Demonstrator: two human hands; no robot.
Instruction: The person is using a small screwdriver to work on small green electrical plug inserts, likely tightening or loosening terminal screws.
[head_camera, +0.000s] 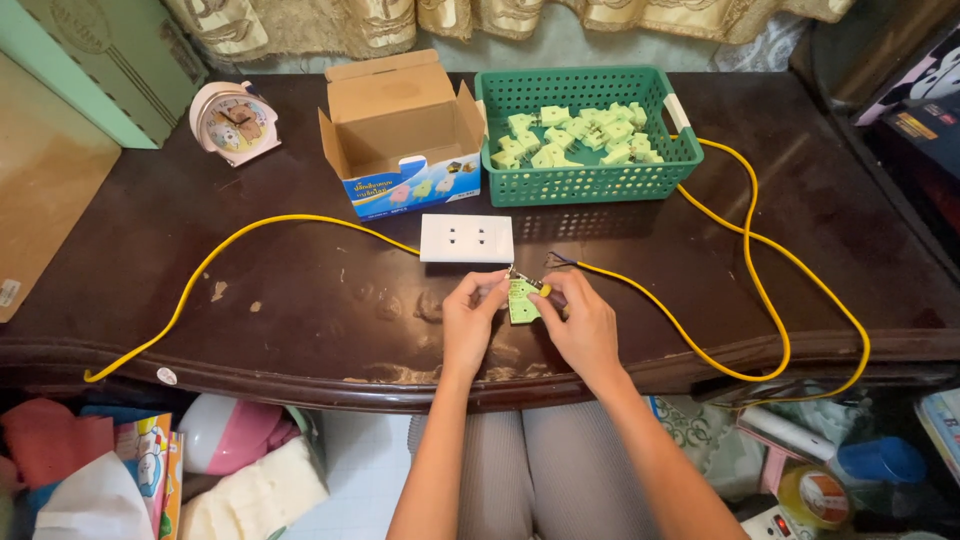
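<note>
My left hand (470, 318) and my right hand (582, 320) meet over the near part of the dark wooden table (300, 300). Together they pinch a small light-green plastic socket part (521, 299). A short tool with a yellow tip (540, 288) lies across its top under my right fingers. Just beyond the hands lies a white double wall socket plate (467, 238). A yellow cable (230, 250) runs into its left side. Another yellow cable (740, 250) ends in bare wires close to my right hand.
A green plastic basket (585, 182) holds several more light-green parts. Left of it stands an open cardboard box (400, 130), then a pink alarm clock (235, 122). Clutter, including a tape roll (812, 496), lies below the table on both sides.
</note>
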